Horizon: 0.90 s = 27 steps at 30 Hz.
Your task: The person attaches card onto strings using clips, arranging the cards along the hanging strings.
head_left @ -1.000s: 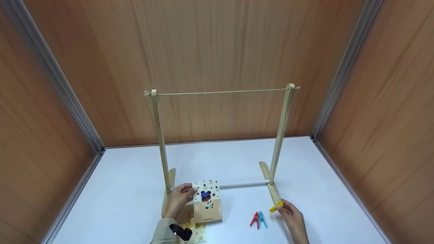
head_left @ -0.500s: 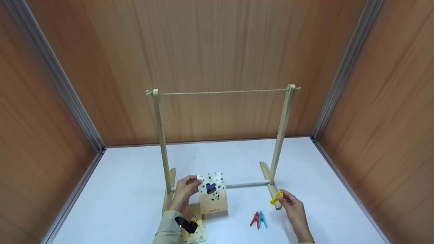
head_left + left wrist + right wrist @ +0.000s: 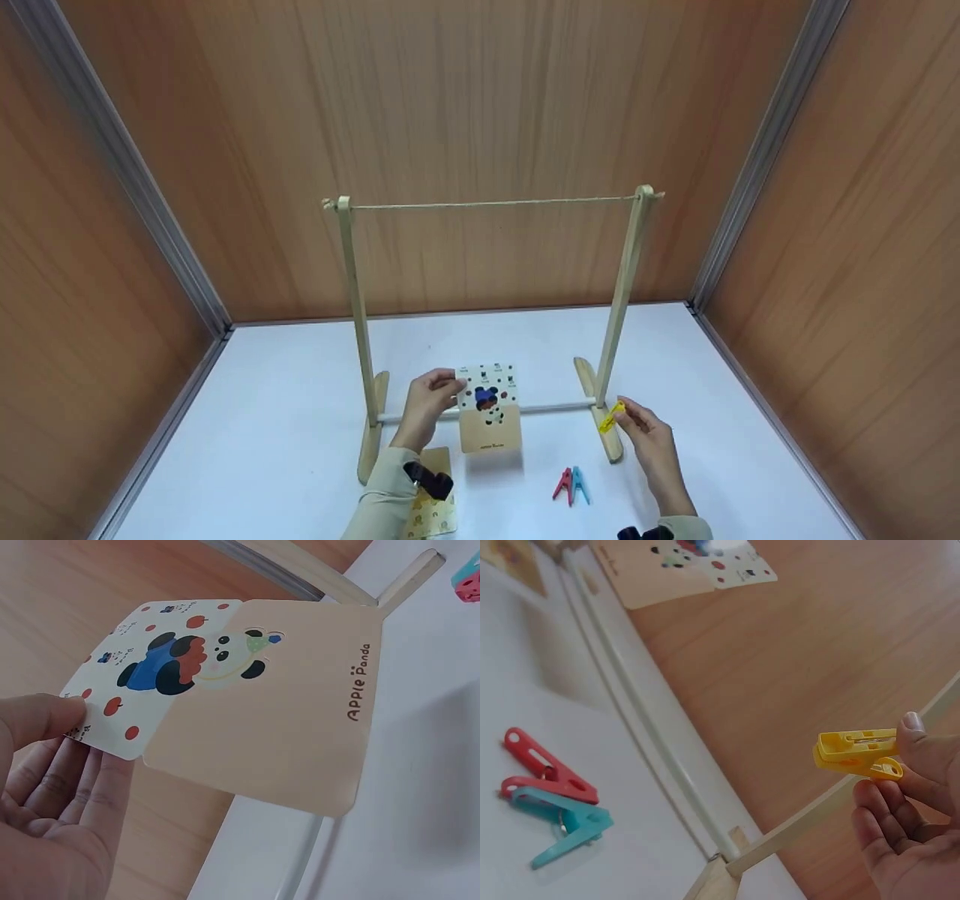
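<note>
My left hand (image 3: 429, 405) pinches the top left corner of a panda card (image 3: 489, 431), thumb in front and fingers behind. The left wrist view shows the card's white spotted top, tan lower part and the words "Apple Panda" (image 3: 358, 682). It hangs raised above the white table, overlapping the stand's bottom rod. My right hand (image 3: 649, 439) holds a yellow clothespin (image 3: 859, 750) between thumb and forefinger, near the stand's right foot. On the table between the hands lie a red clothespin (image 3: 562, 486) and a blue clothespin (image 3: 580, 485), side by side.
A wooden stand (image 3: 621, 300) has a string (image 3: 487, 204) tied between its two posts and a white rod (image 3: 559, 409) low down. A second, yellowish card (image 3: 435, 517) lies under my left forearm. Wood-grain panels (image 3: 480, 97) enclose the table on three sides.
My left hand has lifted the panda card up and to the right, away from the yellowish card. My right hand has risen a little with the yellow clothespin.
</note>
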Available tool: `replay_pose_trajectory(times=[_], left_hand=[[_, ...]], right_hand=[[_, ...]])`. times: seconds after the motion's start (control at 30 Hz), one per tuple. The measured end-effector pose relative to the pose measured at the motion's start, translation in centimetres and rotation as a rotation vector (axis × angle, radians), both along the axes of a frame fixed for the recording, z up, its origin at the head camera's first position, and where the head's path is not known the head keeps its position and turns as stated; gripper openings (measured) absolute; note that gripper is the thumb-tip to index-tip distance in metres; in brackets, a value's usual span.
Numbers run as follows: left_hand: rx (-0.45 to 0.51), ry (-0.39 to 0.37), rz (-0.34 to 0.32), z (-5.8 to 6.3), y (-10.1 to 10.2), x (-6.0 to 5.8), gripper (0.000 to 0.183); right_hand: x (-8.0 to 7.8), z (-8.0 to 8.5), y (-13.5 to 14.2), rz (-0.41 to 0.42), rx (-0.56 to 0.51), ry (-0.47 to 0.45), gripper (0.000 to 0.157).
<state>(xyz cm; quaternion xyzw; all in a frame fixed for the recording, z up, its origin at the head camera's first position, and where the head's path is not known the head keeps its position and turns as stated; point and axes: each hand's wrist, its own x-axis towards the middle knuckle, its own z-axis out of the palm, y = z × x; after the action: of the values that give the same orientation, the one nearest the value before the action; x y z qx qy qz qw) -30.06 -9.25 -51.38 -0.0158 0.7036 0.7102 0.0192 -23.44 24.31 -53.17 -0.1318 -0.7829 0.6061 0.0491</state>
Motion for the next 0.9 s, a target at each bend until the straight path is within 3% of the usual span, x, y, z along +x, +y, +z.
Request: replay_pose_trajectory(times=[0.5, 0.9], left_hand=[[-0.018, 0.050, -0.049, 1.9, 1.9, -1.2, 0.028], [-0.038, 0.078, -0.054, 4.2, 3.6, -2.1, 0.029]], right_hand=[[-1.1, 3.0, -0.8, 0.022, 0.077, 0.104, 0.047], [-2.7, 6.2, -1.3, 0.063, 0.037, 0.188, 0.041]])
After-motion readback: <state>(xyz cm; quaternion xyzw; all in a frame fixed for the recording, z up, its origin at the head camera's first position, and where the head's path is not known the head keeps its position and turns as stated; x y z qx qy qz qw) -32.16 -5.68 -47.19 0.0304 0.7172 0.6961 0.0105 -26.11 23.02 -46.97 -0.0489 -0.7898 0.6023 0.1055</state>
